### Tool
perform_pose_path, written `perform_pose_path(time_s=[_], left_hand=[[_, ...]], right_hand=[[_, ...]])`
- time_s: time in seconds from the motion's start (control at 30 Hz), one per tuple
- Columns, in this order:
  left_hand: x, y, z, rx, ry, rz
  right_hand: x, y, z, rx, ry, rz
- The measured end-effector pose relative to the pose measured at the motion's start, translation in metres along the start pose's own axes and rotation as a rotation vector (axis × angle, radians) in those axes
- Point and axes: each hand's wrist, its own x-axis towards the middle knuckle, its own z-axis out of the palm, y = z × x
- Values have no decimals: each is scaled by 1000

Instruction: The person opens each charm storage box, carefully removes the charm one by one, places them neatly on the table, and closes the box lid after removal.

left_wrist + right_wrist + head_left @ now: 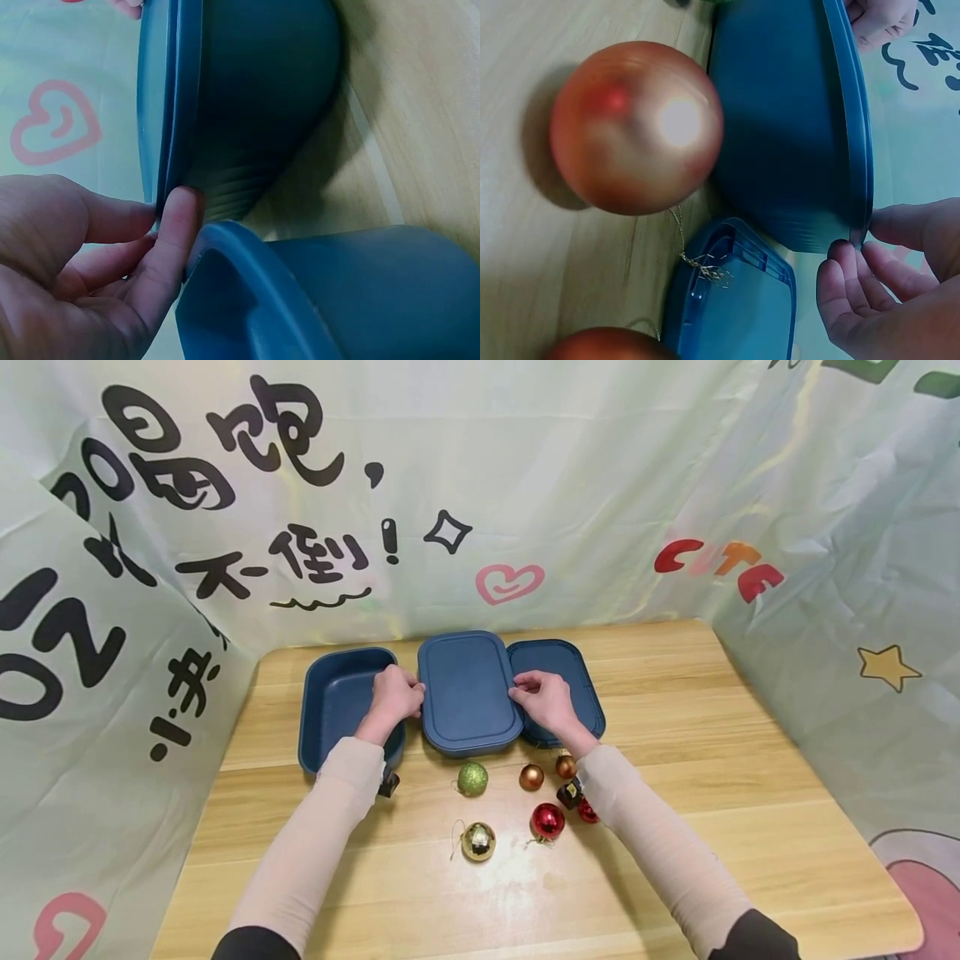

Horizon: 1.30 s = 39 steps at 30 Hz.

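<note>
A dark blue rectangular lid (468,681) sits on a deep blue box (262,90) in the middle of the table, covering its opening. My left hand (395,697) pinches the lid's left edge between thumb and fingers, its index finger under the rim in the left wrist view. At the opposite edge, the thumb and fingertips of my right hand (546,700) pinch the rim. An uncovered blue box (335,714) stands left of the lidded one, partly behind my left hand. Right of it, a second blue lid (566,681) lies on the table, its grooved side up.
In front of the boxes lie several ball ornaments: a glittery green ball (472,779), a gold ball (477,842), a red ball (547,821) and a copper ball (637,127). More balls lie near my right wrist. A printed cloth (585,485) hangs behind the wooden table (675,693).
</note>
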Motion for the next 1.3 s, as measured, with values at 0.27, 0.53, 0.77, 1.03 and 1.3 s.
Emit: perform_pose_path(time_s=[0.27,0.53,0.77,1.03,1.3], left_hand=[[-4,0,0,-5,11,-7],[-5,-14,-25,-5,139,106],[-14,-48,-69,12,266,62],[-38,-88,-95,96,294,-80],[-47,-118,-98,53,270,-145]], right_hand=[[0,3,-7,3,-34,-22],[3,22,-41,-10,5,-43],[2,48,-66,-42,39,-16],[3,73,-84,-135,85,-1],[3,87,-89,-173,120,31]])
